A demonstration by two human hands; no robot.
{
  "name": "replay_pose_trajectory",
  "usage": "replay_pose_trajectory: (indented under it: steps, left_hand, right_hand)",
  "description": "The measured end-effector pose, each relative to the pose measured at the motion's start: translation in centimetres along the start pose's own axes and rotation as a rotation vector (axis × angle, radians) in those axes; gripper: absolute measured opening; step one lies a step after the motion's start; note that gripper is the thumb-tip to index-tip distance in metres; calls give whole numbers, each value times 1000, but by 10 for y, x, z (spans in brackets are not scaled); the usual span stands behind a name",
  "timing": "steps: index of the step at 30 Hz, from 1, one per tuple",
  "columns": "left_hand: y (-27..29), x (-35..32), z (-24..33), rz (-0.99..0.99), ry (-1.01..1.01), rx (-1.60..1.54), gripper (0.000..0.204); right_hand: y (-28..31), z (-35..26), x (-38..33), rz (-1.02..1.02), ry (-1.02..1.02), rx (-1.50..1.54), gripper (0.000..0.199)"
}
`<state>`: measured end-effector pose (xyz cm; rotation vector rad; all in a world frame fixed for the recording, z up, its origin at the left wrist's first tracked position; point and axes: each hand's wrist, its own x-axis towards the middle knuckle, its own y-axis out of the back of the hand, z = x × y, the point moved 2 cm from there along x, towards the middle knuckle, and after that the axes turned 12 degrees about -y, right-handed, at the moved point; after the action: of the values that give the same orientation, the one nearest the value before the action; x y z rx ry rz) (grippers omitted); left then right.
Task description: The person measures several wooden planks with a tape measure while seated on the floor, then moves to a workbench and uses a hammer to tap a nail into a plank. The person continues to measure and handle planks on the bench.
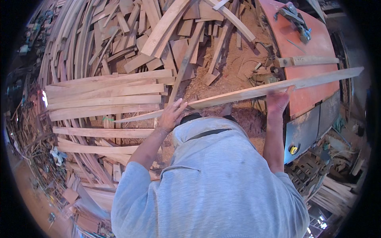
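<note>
A long, narrow wooden board (238,94) stretches across in front of me, its right end raised over the orange tabletop and its left end tapering low over the stacked planks. My left hand (171,114) is closed on it near the left part, with the fingers over its upper side. Farther right, my right hand (278,101) grips the same board from below, beside the near left edge of the orange table (311,85); its fingers are slightly blurred and partly hidden by the board.
Planks (107,99) lie side by side to my left. A heap of offcuts (131,35) and sawdust (234,59) cover the floor ahead. On the table are a wooden bar (307,60) and a metal machine part (294,20). A yellow button (293,150) sits on its grey side panel.
</note>
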<state>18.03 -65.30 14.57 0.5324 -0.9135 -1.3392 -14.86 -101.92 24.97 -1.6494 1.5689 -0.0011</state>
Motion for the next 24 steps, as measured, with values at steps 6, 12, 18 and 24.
replay_pose_trajectory:
  steps: [6,12,18,24]
  left_hand:
    - [3,-41,-13,49,152,100,60]
    - [-7,-98,-58,-71,510,23,58]
    - [-9,-62,-137,-438,754,-319,35]
    - [36,21,-103,-264,635,-906,43]
  right_hand:
    - [-19,-2,-11,-28,-55,-94,88]
    - [-14,-2,-14,-41,-105,-30,71]
    - [-54,-27,-10,156,191,-70,40]
    - [-126,-154,-33,217,448,-253,47]
